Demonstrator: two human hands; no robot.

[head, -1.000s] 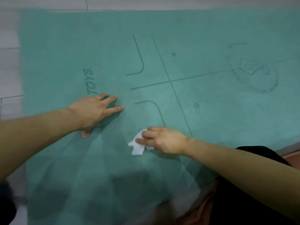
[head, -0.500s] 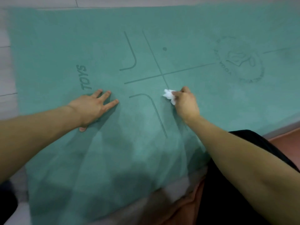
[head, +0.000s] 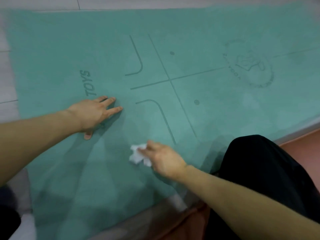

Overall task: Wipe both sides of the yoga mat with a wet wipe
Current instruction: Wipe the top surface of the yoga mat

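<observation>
Head view: right hand [head: 164, 157] dragged wet wipe [head: 138, 155] nearer; left hand [head: 91, 114] unmoved.

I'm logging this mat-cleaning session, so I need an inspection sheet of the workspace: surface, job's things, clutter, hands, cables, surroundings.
Surface: pale tiled floor under the mat.
Job's things: teal yoga mat lies flat, printed side up with guide lines, the word TOYS and a round logo; crumpled white wet wipe lies on the mat near its front edge.
Clutter: nothing seen.
Hands: left hand rests flat on the mat, fingers straight, below TOYS; right hand holds the wipe against the mat.
Cables: nothing seen.
Surroundings: the person's black-clothed leg at right, over the mat's front edge; a reddish surface beyond it.
</observation>
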